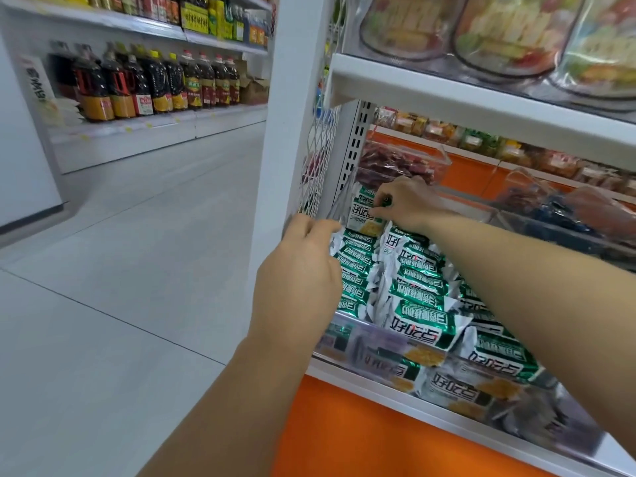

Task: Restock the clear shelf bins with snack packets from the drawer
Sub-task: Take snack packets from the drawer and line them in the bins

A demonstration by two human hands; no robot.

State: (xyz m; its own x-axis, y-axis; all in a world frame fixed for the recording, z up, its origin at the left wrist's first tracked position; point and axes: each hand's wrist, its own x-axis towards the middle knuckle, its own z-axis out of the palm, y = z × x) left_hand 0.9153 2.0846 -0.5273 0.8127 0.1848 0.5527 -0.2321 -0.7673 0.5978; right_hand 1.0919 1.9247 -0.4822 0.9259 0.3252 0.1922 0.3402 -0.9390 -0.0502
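Right hand (409, 201) pinches a glossy green-and-white snack packet (361, 215) upright at frame centre, over the full clear bin (347, 339); left hand (299, 270) curls its fingers, hold unclear.

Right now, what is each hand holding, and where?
Right hand pinches the upright green-and-white snack packet by its upper edge. Left hand curls over packets at the clear bin left side; its hold cannot be told.
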